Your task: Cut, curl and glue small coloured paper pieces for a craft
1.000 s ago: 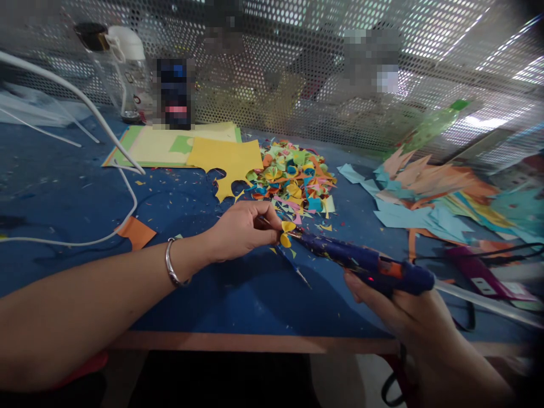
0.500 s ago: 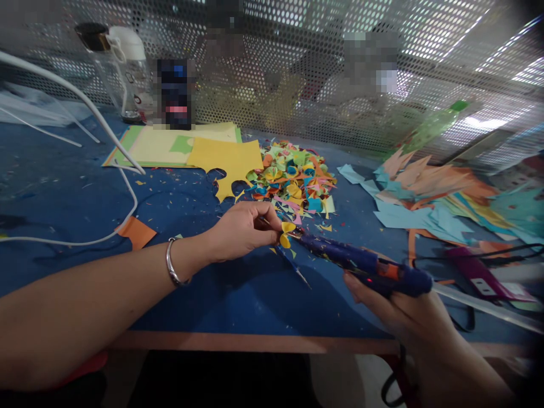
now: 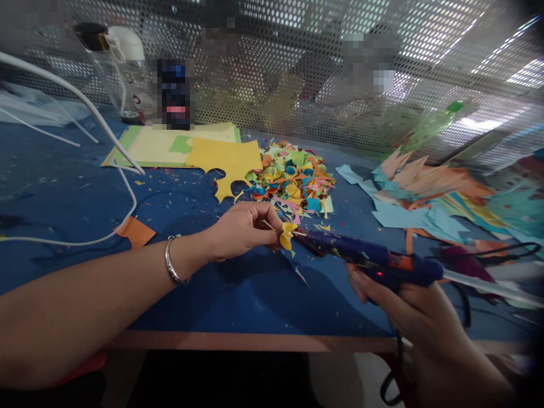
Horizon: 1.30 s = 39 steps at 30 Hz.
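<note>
Evidently both hands are busy: the left hand (image 3: 242, 231) pinches one small yellow paper piece (image 3: 288, 235), curved in the middle, between thumb and fingers, and the right hand (image 3: 412, 309) is wrapped around the grip of one dark blue glue gun (image 3: 357, 249), its nozzle at the right side of that piece. Any lettering on the gun's body is too small to read; one red light (image 3: 379, 273) glows on it above the right fingers, and one clear glue stick (image 3: 488, 286) juts from its back end. Far beyond the left hand stand two bottles, a dark-lidded bottle (image 3: 91, 37) and a white-capped bottle (image 3: 127, 42); the second bears printed marks, illegible from here. A third, the green-capped bottle (image 3: 442, 119), leans well beyond the right hand. One silver bracelet (image 3: 170, 260) circles the left wrist. Just past the left fingers lies a heap of cut paper (image 3: 293, 175), too many bits to count, touching one yellow sheet (image 3: 225, 156) with rounded bites out of its edge. One orange scrap (image 3: 138, 232) lies left of the left hand, and pointed blue papers (image 3: 420, 218) spread beyond the right.
</note>
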Available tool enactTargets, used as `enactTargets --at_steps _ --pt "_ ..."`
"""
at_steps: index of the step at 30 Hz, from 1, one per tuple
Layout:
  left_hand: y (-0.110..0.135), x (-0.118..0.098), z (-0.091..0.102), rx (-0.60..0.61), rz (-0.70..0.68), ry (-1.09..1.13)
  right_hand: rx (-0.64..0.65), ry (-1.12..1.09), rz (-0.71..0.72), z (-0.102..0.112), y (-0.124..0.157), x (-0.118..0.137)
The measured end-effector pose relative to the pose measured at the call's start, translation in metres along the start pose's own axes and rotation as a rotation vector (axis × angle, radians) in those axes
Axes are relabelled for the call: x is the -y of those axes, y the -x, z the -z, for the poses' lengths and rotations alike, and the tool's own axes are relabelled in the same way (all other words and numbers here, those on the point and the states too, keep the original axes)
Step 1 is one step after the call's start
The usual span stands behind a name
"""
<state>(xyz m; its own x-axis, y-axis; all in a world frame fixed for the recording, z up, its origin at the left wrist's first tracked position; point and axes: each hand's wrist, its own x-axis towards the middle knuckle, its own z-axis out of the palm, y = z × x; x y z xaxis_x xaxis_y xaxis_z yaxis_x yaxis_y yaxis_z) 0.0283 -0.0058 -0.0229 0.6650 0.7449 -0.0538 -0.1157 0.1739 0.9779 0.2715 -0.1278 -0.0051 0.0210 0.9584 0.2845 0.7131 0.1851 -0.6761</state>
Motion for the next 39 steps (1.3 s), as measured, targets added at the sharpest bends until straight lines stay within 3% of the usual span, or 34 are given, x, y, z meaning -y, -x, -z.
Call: enactTargets --at_steps 3,8,10,13,16,19,24,28,30,32,35,39 --pt "0.001 -0.001 -0.001 0.024 0.041 0.058 0.058 -0.022 0.008 0.002 0.002 -0.002" --pt "-0.001 -0.005 -0.001 -0.03 0.013 0.093 -0.025 -0.033 -0.047 0.008 0.002 -0.011" --pt "-0.002 -0.007 0.001 -0.101 -0.033 0.124 -0.092 0.085 -0.058 0.014 -0.001 -0.02" --pt "-0.003 -0.011 0.007 -0.214 -0.091 0.139 -0.172 0.507 0.037 0.026 -0.01 -0.042" --pt "-0.004 -0.013 0.012 -0.289 -0.156 0.124 -0.171 0.617 -0.006 0.035 -0.02 -0.068" --pt "-0.005 -0.013 0.014 -0.324 -0.238 0.107 -0.037 0.774 -0.056 0.039 -0.026 -0.093" --pt "-0.007 -0.011 0.014 -0.356 -0.333 0.08 0.136 0.723 -0.056 0.049 -0.027 -0.11" --pt "-0.009 -0.009 0.013 -0.361 -0.357 0.053 0.219 0.683 0.012 0.054 -0.026 -0.085" --pt "-0.009 -0.008 0.012 -0.363 -0.344 0.044 0.148 0.668 0.135 0.049 -0.027 -0.06" --pt "-0.009 -0.008 0.011 -0.366 -0.333 0.039 0.136 0.588 0.242 0.036 -0.032 -0.034" --pt "-0.009 -0.008 0.011 -0.368 -0.336 0.03 0.28 0.47 0.349 0.011 -0.044 -0.003" --pt "-0.008 -0.008 0.012 -0.366 -0.342 0.017 0.372 0.482 0.45 -0.018 -0.064 0.011"
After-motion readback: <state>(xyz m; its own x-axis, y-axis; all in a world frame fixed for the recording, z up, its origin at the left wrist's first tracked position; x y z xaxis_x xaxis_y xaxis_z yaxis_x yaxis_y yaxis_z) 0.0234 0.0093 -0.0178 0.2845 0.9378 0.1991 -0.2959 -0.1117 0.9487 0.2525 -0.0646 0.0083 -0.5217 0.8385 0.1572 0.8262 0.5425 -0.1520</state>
